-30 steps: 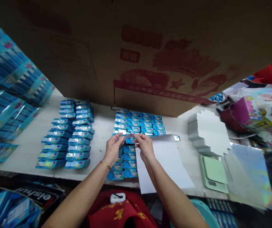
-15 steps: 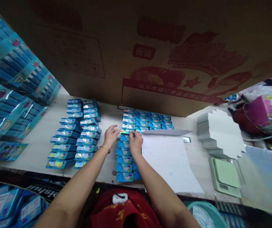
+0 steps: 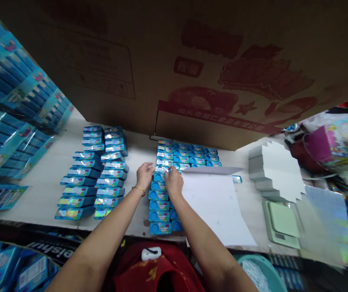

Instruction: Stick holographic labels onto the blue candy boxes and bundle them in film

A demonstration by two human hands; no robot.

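Small blue packs (image 3: 159,205) lie in tight columns on the table in front of me. My left hand (image 3: 145,176) is at the left edge of one row, its fingers loosely spread and their tips close to a pack with a shiny top strip (image 3: 163,168). At the right end of that same pack, my right hand (image 3: 174,182) has its thumb and fingers drawn together; whatever is between them is too small to make out. A large white sheet (image 3: 216,207), its far edge folded up, covers part of the packs beside my right hand.
Two columns of upright blue packs (image 3: 78,190) stand to the left. A big cardboard box (image 3: 149,81) walls off the back. On the right are a stack of white card (image 3: 280,170), a green scale (image 3: 283,221) and shiny film sheets (image 3: 325,227). A teal basin (image 3: 271,267) sits below.
The shiny strip that stretched between my fingertips now appears to lie on the pack. My left hand has shifted slightly right, and the view has moved a little.
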